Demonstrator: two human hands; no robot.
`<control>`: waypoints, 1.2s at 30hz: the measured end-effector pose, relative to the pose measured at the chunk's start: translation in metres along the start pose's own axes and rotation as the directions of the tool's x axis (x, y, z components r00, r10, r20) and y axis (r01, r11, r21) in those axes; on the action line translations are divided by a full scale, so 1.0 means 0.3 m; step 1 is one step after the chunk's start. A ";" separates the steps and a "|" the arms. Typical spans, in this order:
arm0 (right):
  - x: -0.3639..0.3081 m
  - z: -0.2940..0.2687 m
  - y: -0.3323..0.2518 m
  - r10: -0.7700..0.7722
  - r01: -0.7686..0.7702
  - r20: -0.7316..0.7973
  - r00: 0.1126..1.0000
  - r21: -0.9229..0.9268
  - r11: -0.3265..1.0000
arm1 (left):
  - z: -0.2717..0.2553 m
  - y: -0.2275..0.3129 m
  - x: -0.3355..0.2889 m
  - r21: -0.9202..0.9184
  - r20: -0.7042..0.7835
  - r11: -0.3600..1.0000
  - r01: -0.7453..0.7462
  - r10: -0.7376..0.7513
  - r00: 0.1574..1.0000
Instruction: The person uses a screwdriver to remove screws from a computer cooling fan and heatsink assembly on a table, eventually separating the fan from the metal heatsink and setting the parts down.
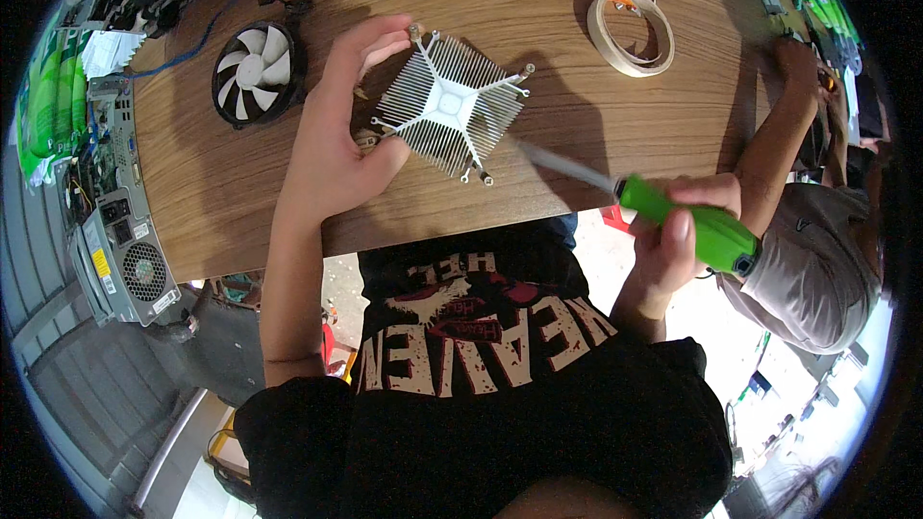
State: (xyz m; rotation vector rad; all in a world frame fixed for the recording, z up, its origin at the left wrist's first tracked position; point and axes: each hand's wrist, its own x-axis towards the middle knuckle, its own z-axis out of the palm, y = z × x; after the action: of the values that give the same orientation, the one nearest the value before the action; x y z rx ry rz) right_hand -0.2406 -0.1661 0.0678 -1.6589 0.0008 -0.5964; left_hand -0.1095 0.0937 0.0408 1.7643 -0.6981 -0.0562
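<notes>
A silver CPU heatsink (449, 104) with fine fins and an X-shaped frame is gripped by my left hand (351, 139) along its left side. Screws stand at the corners of the frame. My right hand (673, 240) is wrapped round the green handle of a screwdriver (707, 235). The blurred shaft points left, its tip close to the heatsink's lower right edge; whether it touches I cannot tell. Left of my left hand lies a black cooling fan (252, 74) with white blades.
A roll of tape (598, 32) with small orange bits inside its ring lies on the wooden table (538, 0). A computer case (130, 250) with a power supply stands at the left edge. At the right, another person's arm (784, 125) rests by the table. Green packages (58, 96) sit far left.
</notes>
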 end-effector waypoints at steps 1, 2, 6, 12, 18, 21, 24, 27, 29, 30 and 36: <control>0.004 0.006 0.005 -0.009 0.006 -0.082 0.997 -0.039 0.999 | 0.003 0.006 0.000 0.003 -0.004 1.000 0.010 -0.010 1.000; 0.005 0.012 0.009 -0.017 0.004 -0.166 0.986 -0.080 0.997 | 0.006 0.008 0.001 0.005 -0.008 1.000 0.021 -0.021 1.000; 0.113 -0.080 -0.007 0.337 -0.457 0.413 0.846 0.237 0.857 | 0.007 0.010 0.001 0.006 0.006 1.000 -0.014 0.014 1.000; 0.102 -0.074 0.020 0.048 -0.615 0.856 0.514 0.330 0.716 | 0.047 0.027 -0.021 0.308 -0.034 0.947 -0.095 0.110 0.993; -0.034 0.042 0.004 -0.444 0.430 0.288 0.849 0.114 0.896 | 0.075 0.018 -0.021 0.493 -0.128 0.866 -0.085 0.168 0.977; -0.039 0.076 0.000 -0.416 0.421 0.297 0.859 0.052 0.906 | 0.081 0.023 -0.022 0.485 -0.164 0.873 -0.057 0.155 0.974; -0.035 0.103 0.005 -0.438 0.439 0.287 0.852 0.063 0.896 | 0.079 0.023 -0.026 0.493 -0.183 0.870 -0.019 0.125 0.975; -0.038 0.093 0.029 -0.452 0.459 0.407 0.793 0.089 0.884 | 0.079 0.024 -0.026 0.495 -0.186 0.868 -0.024 0.133 0.973; -0.047 0.097 0.058 -0.486 0.483 0.360 0.797 0.103 0.869 | 0.085 0.023 -0.024 0.501 -0.183 0.865 -0.043 0.154 0.971; -0.059 0.101 0.073 -0.484 0.477 0.245 0.840 0.089 0.874 | 0.084 0.024 -0.025 0.498 -0.185 0.866 -0.040 0.151 0.971; -0.059 -0.004 0.066 -0.226 0.226 0.252 0.941 0.030 0.974 | 0.075 0.008 -0.031 0.476 -0.182 0.878 -0.045 0.149 0.972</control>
State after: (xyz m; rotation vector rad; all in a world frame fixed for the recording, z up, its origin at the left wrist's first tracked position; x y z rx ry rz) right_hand -0.2498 -0.1649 0.0429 -1.7376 -0.3815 -0.5512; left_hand -0.1268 0.0785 0.0327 2.1531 -0.6776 0.4012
